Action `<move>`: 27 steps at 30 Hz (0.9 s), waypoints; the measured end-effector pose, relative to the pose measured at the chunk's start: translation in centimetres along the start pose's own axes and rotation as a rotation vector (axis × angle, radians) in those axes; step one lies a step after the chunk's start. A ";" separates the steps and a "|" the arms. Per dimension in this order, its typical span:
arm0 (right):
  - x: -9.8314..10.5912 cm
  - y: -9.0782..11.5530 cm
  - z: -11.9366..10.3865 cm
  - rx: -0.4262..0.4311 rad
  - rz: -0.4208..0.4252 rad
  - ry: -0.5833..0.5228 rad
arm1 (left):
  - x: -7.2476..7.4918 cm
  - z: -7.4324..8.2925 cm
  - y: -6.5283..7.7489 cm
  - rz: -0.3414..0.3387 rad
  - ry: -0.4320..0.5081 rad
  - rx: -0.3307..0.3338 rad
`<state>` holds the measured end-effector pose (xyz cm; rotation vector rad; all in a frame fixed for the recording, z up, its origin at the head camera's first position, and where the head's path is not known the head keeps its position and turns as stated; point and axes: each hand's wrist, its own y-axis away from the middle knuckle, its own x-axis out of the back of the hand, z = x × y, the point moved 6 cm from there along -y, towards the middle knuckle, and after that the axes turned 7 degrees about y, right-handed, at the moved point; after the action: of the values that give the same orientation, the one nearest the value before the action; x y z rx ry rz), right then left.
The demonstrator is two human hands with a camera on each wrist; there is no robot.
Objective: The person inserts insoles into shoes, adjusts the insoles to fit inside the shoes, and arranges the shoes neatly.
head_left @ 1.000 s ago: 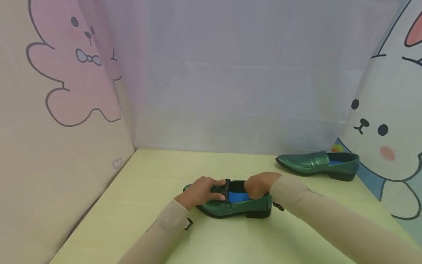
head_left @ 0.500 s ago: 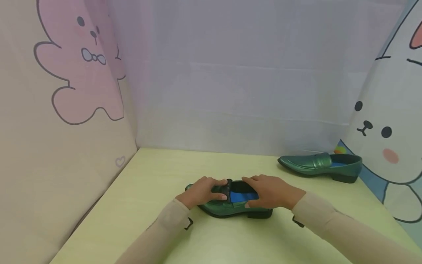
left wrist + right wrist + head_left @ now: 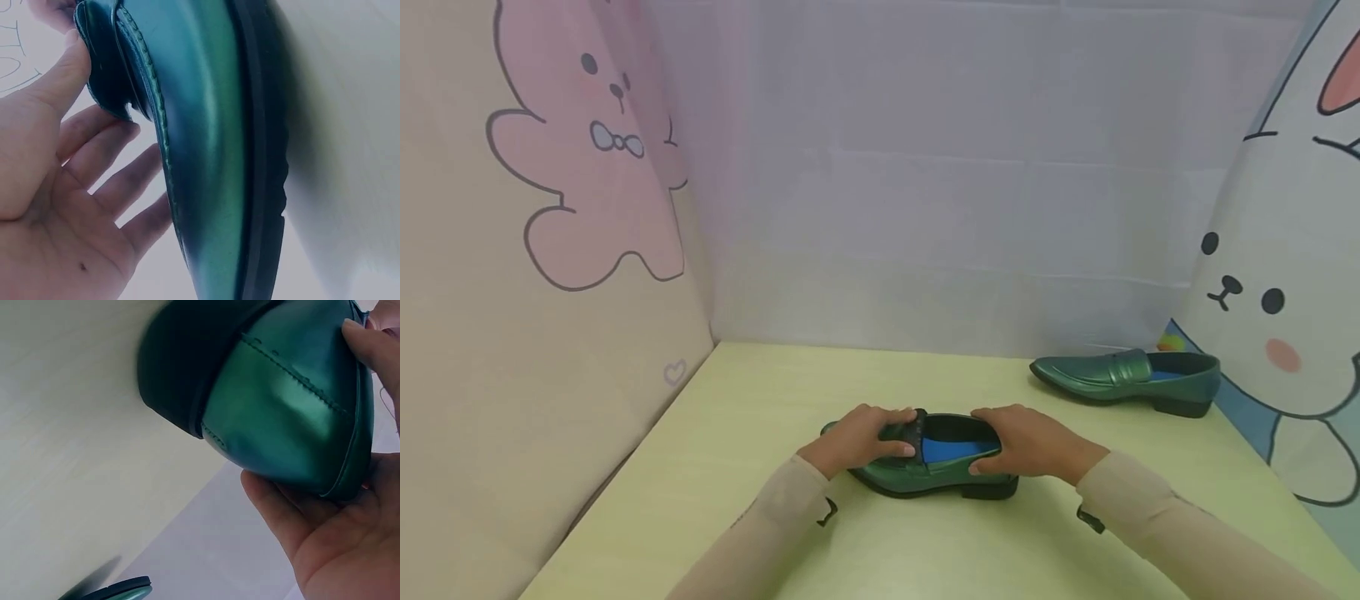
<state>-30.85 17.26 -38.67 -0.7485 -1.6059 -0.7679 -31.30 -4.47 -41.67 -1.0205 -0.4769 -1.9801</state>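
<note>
A shiny green loafer (image 3: 910, 478) with a dark sole sits on the table, its toe to the left. My left hand (image 3: 848, 440) holds it across the front, thumb and fingers on either side of the dark flap (image 3: 915, 435) by the opening. At the heel end, my right hand (image 3: 1037, 442) grips the back of the shoe, thumb on the near side and fingers on the far side. Between the hands the blue insole (image 3: 955, 450) shows. The right wrist view shows the stitched heel part (image 3: 281, 406) between thumb and fingers. My left hand partly covers the toe.
A matching green loafer (image 3: 1090, 380) stands at the back right of the pale yellow table (image 3: 775, 375), toe also left. A white curtain (image 3: 880, 208) closes off the back. Printed cloth walls (image 3: 587, 225) flank both sides.
My right hand has come out of the shoe's opening, turned, and moved right to the heel end, where it now grips the loafer. The left hand and the loafer have stayed nearly still.
</note>
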 end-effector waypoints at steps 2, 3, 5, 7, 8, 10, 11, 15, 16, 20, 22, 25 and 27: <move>0.0 0.0 0.0 -0.005 0.001 0.008 | 0.0 -0.1 0.0 0.011 -0.009 -0.014; -0.1 0.0 0.0 -0.007 0.001 0.011 | 0.0 -0.1 0.0 0.018 -0.015 -0.019; -0.1 0.1 0.0 -0.008 0.002 0.016 | 0.0 -0.1 0.0 0.030 -0.018 -0.028; -0.2 0.1 0.0 -0.007 0.003 0.015 | -0.1 0.0 0.1 0.039 -0.014 -0.037; -0.3 0.1 0.1 -0.006 0.004 0.014 | -0.1 0.1 0.1 0.043 -0.009 -0.042; -0.3 0.2 0.1 -0.007 0.006 0.008 | -0.1 0.4 0.1 0.052 0.009 -0.056; -0.3 0.3 0.1 -0.006 0.007 0.004 | -0.1 0.6 0.0 0.057 0.016 -0.062; -0.3 0.4 0.2 -0.008 0.009 -0.004 | -0.1 1.2 -0.2 0.074 0.021 -0.069; -0.3 0.4 0.2 -0.008 0.009 -0.004 | -0.1 1.4 -0.3 0.076 0.014 -0.072; -0.3 0.3 0.3 -0.006 0.010 0.008 | -0.4 2.0 -0.9 0.077 -0.027 -0.096; -0.2 0.2 0.2 0.000 0.012 0.008 | -0.5 2.4 -1.1 0.078 -0.054 -0.111; -0.1 0.2 0.1 0.010 0.015 0.009 | -0.5 2.9 -1.4 0.075 -0.077 -0.116; 0.0 0.1 0.0 0.013 0.017 0.014 | -0.5 3.4 -1.5 0.065 -0.084 -0.106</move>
<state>-30.77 17.33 -38.62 -0.7448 -1.5885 -0.7485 -30.71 -1.19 -40.04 -1.1751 -0.3826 -1.9274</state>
